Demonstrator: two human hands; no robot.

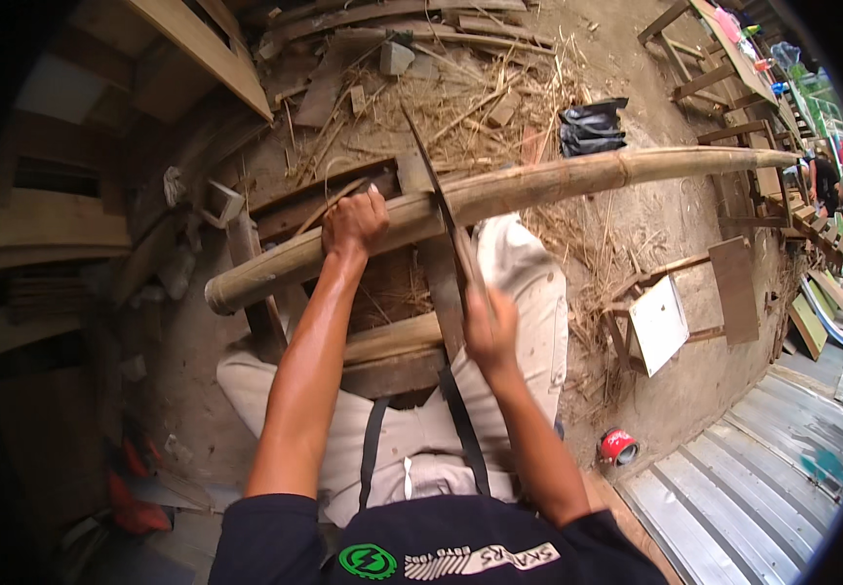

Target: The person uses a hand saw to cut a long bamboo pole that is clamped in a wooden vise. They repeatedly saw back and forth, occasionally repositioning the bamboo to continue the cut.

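Where in right hand [490,330], tool [457,238] hidden

The bamboo pole [558,183] lies across the wooden frame [441,292] and overhangs its left and right edges, a bar between the near and far edges. A long blade [450,216], gripped in the right hand [491,331], slants over the pole by the frame's right edge; the left hand [355,222] blocks the pole's top nearer the left edge. Between both forearms [301,390], room opens over the near edge. The right knee [517,246] crowds the right edge; scrap wood [322,90] lies beyond the far edge.
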